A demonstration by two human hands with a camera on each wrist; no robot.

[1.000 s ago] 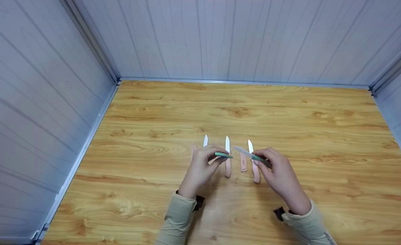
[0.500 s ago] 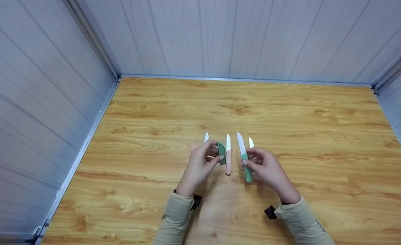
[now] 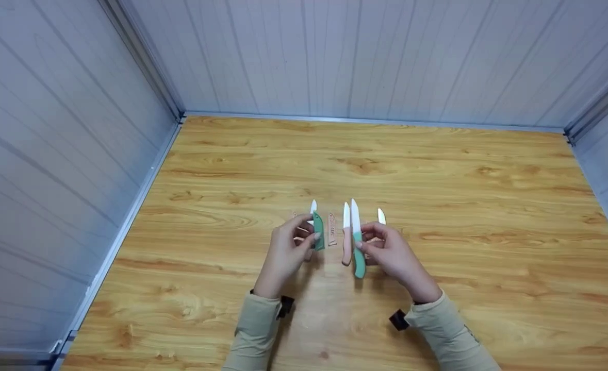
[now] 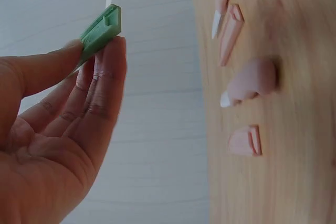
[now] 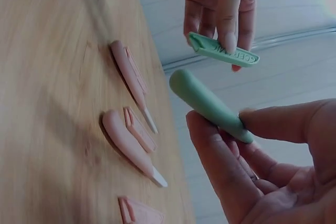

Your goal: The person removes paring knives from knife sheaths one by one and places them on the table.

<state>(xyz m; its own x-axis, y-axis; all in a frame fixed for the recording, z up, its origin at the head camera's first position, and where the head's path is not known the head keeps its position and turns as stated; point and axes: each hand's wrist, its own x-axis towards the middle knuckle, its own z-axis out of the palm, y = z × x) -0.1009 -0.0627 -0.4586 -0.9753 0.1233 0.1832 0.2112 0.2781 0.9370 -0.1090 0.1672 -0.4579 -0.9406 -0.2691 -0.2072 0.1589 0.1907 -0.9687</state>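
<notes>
My left hand [image 3: 287,245] pinches a green knife sheath [image 3: 318,232] between thumb and fingers, raised over the table. In the left wrist view the open end of the sheath [image 4: 109,24] shows. A green-handled paring knife [image 3: 359,255] is in my right hand [image 3: 395,256], its white blade pointing toward the back wall. The right wrist view shows thumb and fingertips pinching the front of its handle [image 5: 207,100]. Sheath and knife are apart, side by side. Below lies a pink-handled knife [image 3: 346,247], with a pink sheath [image 3: 332,229] left of it.
Another pink-handled knife [image 3: 313,205] is partly behind my left hand, and a third knife [image 3: 381,215] is mostly covered by my right. More pink sheaths [image 5: 139,135] lie between the knives. Panel walls [image 3: 324,62] enclose the wooden table [image 3: 231,170] at back and sides.
Sheath and knife have turned from lying crosswise, facing each other, to pointing away from me. Both hands have shifted left, uncovering the middle pink sheath.
</notes>
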